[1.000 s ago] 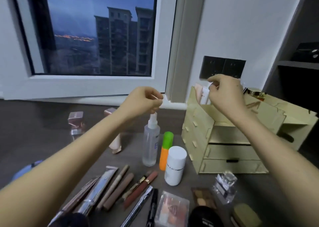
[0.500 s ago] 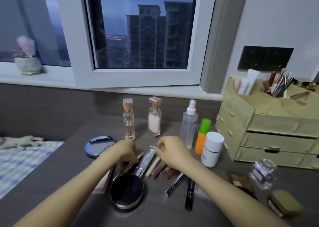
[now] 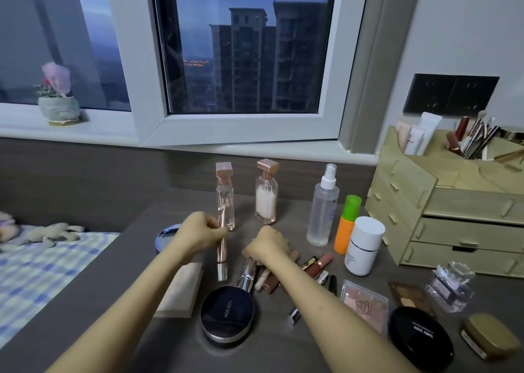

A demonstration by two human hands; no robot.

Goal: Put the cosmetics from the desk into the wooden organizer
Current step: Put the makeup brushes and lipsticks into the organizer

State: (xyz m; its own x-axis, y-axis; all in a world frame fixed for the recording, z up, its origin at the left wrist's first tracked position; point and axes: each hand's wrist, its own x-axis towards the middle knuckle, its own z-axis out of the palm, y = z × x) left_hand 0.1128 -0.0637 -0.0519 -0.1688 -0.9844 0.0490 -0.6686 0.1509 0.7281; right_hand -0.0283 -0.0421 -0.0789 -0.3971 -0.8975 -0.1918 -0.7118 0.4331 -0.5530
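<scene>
Holding a rose-gold tube (image 3: 222,255) in left hand (image 3: 200,235), right hand (image 3: 268,248) closing on lipsticks (image 3: 317,265); wooden organizer (image 3: 442,202) partly filled, counter (image 3: 283,344) crowded.

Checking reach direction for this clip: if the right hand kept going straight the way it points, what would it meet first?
Probably the white-filled perfume bottle, standing just beyond the right hand; depth is uncertain.

Matt dark desk (image 3: 127,282). Pale unfinished wooden organizer (image 3: 442,216) with slotted joints. In front of organizer: glossy black plastic compact (image 3: 227,314), clear glass perfume bottle (image 3: 451,290), matt white plastic bottle (image 3: 363,246), shiny rose-metallic tube (image 3: 222,255).
</scene>
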